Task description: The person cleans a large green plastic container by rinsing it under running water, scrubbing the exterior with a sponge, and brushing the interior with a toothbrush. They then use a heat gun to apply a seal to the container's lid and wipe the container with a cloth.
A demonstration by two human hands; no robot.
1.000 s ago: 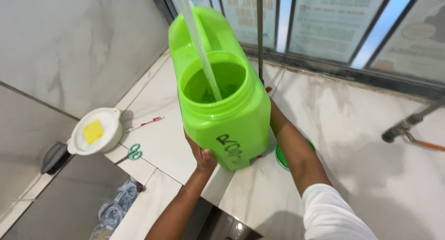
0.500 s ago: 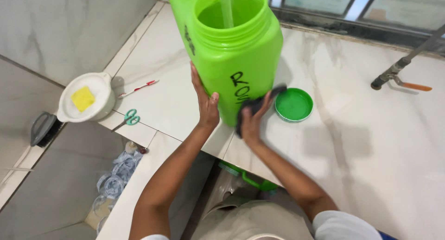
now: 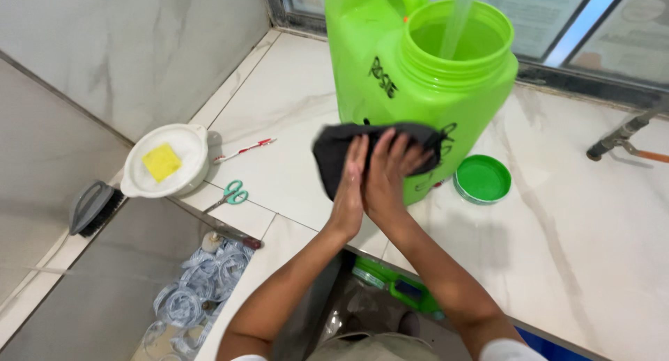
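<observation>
While upright, green jug (image 3: 418, 89) mouth-up, dark cloth (image 3: 334, 155) crosswise under both hands (image 3: 373, 176).

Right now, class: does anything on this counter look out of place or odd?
Yes. The green lid lies off the big green jug, whose mouth stands open. Scissors and a red-and-white pen lie loose on the marble counter beside a white bowl.

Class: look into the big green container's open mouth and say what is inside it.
A pale stream falls into the green container through its wide mouth. Its inner wall shows green; the bottom and any liquid level are hidden by the rim.
</observation>
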